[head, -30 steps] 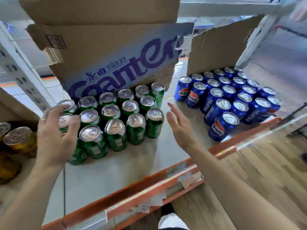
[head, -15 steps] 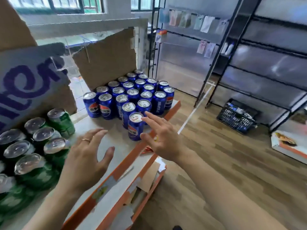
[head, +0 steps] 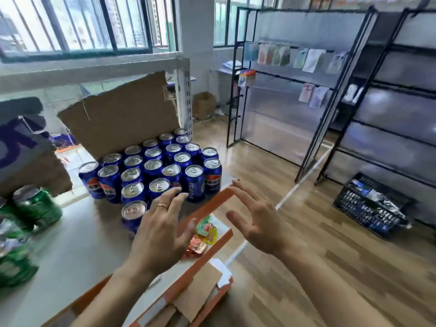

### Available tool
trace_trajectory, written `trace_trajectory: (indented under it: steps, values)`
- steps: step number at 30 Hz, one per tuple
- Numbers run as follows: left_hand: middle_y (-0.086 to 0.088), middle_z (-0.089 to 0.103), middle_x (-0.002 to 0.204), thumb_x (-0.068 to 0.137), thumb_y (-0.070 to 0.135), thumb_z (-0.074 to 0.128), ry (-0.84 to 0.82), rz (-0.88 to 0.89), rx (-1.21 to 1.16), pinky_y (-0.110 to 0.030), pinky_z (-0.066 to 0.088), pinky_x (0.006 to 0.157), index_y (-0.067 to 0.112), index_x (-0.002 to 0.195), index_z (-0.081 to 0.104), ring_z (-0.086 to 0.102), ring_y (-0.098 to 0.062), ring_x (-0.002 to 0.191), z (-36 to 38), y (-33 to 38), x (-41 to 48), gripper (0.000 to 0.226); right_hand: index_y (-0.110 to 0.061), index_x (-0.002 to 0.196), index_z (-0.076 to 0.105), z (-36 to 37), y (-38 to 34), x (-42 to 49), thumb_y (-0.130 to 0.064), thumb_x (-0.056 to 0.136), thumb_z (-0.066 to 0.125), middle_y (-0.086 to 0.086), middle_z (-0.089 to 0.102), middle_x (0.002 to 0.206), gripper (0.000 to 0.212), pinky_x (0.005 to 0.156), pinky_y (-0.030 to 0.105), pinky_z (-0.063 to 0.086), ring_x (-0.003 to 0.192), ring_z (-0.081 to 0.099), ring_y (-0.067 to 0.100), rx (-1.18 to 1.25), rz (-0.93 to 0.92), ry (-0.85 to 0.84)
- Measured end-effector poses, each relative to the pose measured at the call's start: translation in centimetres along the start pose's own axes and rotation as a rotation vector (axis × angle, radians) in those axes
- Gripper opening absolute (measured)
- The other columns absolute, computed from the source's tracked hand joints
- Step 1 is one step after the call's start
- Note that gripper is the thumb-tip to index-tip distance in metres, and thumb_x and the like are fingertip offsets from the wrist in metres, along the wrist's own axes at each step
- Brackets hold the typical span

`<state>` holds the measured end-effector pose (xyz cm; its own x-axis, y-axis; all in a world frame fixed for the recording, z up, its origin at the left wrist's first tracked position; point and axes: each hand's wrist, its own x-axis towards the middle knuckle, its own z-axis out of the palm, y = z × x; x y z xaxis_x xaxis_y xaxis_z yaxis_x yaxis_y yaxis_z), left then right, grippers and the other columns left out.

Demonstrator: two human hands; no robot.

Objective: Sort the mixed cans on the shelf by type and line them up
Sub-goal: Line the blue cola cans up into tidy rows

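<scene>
Two hands hovered over the front right corner of the shelf (head: 77, 246) in the head view, both spread open and holding nothing. The left hand (head: 160, 234), a ring on one finger, hung just in front of the nearest blue can (head: 132, 218), which stood alone ahead of the block of blue cans (head: 162, 166). The right hand (head: 257, 223) was past the shelf's orange edge (head: 212, 204), over the wooden floor (head: 330, 267). The blue cans stood upright in tight rows reaching almost to the shelf's right end, backed by a cardboard flap (head: 122, 114). Green cans (head: 30, 208), blurred, sat at the far left, with a bare strip of shelf between the two groups. Crumpled wrappers (head: 203, 234) lay just under the edge between the hands.
</scene>
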<state>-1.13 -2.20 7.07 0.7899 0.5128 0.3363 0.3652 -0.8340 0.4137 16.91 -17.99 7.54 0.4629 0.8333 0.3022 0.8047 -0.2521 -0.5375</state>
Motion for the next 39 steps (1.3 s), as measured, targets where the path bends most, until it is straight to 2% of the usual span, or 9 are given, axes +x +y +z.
trace_trajectory:
  steps: [4, 11, 16, 21, 27, 31, 33, 36, 39]
  values:
    - [0.001, 0.041, 0.151, 0.086, 0.060, 0.036, -0.011, -0.035, 0.034, -0.042, 0.041, 0.107, 0.016, 0.143, 0.047, 0.035, -0.018, 0.140, 1.7, 2.1, 2.8, 0.073, -0.024, 0.146, 0.045, -2.8, 2.6, 2.2, -0.049, 0.090, 0.052, -0.008, 0.036, 0.155, 0.061, 0.117, 0.030, 0.023, 0.141, 0.033, 0.010, 0.002, -0.026, -0.020]
    - [0.004, 0.039, 0.152, 0.090, 0.053, 0.047, -0.024, -0.103, 0.114, -0.037, 0.029, 0.114, 0.020, 0.147, 0.042, 0.030, -0.016, 0.142, 2.8, 1.9, 7.6, 0.065, -0.028, 0.146, 0.044, -3.1, 6.3, 7.6, -0.051, 0.090, 0.049, -0.010, 0.039, 0.154, 0.061, 0.116, 0.045, 0.031, 0.141, 0.036, 0.012, 0.084, -0.010, -0.065]
    - [0.004, 0.041, 0.151, 0.085, 0.061, 0.034, -0.014, -0.161, 0.127, -0.040, 0.034, 0.110, 0.020, 0.143, 0.047, 0.033, -0.018, 0.141, 3.6, -0.2, 12.8, 0.072, -0.029, 0.145, 0.045, -2.3, 9.3, 11.4, -0.051, 0.090, 0.048, -0.014, 0.040, 0.152, 0.060, 0.116, 0.036, 0.032, 0.139, 0.036, 0.007, 0.154, 0.009, -0.097]
    - [0.002, 0.040, 0.151, 0.088, 0.057, 0.040, -0.016, -0.226, 0.096, -0.041, 0.034, 0.114, 0.017, 0.144, 0.046, 0.035, -0.020, 0.140, 4.4, -2.2, 18.1, 0.069, -0.030, 0.143, 0.047, -2.2, 12.1, 16.7, -0.054, 0.090, 0.050, -0.013, 0.045, 0.148, 0.059, 0.114, 0.037, 0.034, 0.136, 0.041, 0.008, 0.181, 0.043, -0.165]
    - [0.005, 0.039, 0.152, 0.092, 0.056, 0.044, -0.083, -0.354, 0.096, -0.044, 0.035, 0.112, 0.021, 0.145, 0.043, 0.033, -0.017, 0.140, 5.5, -4.6, 21.8, 0.064, -0.023, 0.137, 0.055, -1.1, 13.6, 22.9, -0.036, 0.094, 0.061, -0.006, 0.060, 0.133, 0.046, 0.099, 0.029, 0.045, 0.119, 0.056, 0.008, 0.190, 0.032, -0.236]
    - [0.004, 0.041, 0.151, 0.098, 0.042, 0.050, -0.095, -0.439, 0.107, -0.046, 0.036, 0.110, 0.020, 0.145, 0.044, 0.037, -0.020, 0.137, 6.2, -5.9, 22.7, 0.052, -0.036, 0.132, 0.057, 0.7, 13.7, 26.3, -0.054, 0.086, 0.058, -0.007, 0.066, 0.123, 0.050, 0.097, 0.041, 0.052, 0.114, 0.059, 0.006, 0.245, 0.054, -0.314]
    - [0.003, 0.044, 0.150, 0.099, 0.038, 0.048, -0.093, -0.474, 0.099, -0.045, 0.034, 0.111, 0.022, 0.144, 0.045, 0.039, -0.020, 0.137, 6.2, -6.4, 23.4, 0.048, -0.040, 0.132, 0.054, 2.0, 13.9, 27.9, -0.057, 0.085, 0.059, -0.009, 0.064, 0.126, 0.051, 0.097, 0.039, 0.051, 0.114, 0.059, 0.006, 0.236, 0.039, -0.387]
    - [0.002, 0.049, 0.147, 0.100, 0.035, 0.047, -0.092, -0.521, 0.180, -0.042, 0.029, 0.111, 0.024, 0.144, 0.045, 0.043, -0.022, 0.134, 6.3, -7.7, 25.7, 0.045, -0.025, 0.138, 0.053, 3.8, 13.8, 29.7, -0.038, 0.091, 0.065, -0.003, 0.059, 0.133, 0.050, 0.100, 0.036, 0.049, 0.117, 0.056, 0.009, 0.355, 0.047, -0.524]
    - [-0.001, 0.047, 0.150, 0.100, 0.035, 0.047, -0.154, -0.577, 0.278, -0.047, 0.023, 0.114, 0.026, 0.147, 0.041, 0.043, -0.026, 0.136, 6.3, -8.9, 28.9, 0.048, -0.018, 0.137, 0.054, 5.1, 14.0, 31.1, -0.041, 0.091, 0.065, 0.000, 0.061, 0.129, 0.052, 0.086, 0.025, 0.052, 0.113, 0.059, 0.012, 0.489, 0.103, -0.619]
